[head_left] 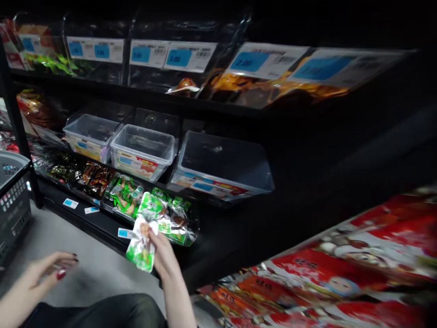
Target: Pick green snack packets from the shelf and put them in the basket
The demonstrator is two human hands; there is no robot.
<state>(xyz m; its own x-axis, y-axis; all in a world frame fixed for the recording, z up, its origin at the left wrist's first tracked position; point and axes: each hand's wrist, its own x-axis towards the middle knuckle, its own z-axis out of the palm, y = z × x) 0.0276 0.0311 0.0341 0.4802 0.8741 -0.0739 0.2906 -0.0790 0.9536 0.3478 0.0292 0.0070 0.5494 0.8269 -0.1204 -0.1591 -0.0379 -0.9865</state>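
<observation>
My right hand [164, 255] grips a green and white snack packet [141, 248] at its right edge, thumb on the front face. The packet is in front of the bottom shelf. Just behind it, similar green snack packets [174, 214] lie piled in the low bin. My left hand [46, 273] hovers over the floor at the lower left, holding nothing. Its thumb is apart from its loosely bent fingers, and dark red nail polish shows.
A grey shopping basket [13, 209] stands at the left. Clear plastic bins [143, 143] line the middle shelf, and price labels [179, 57] hang on the upper one. Dark-wrapped snacks [94, 177] fill the bottom row. Red packages [317, 269] lie at the lower right.
</observation>
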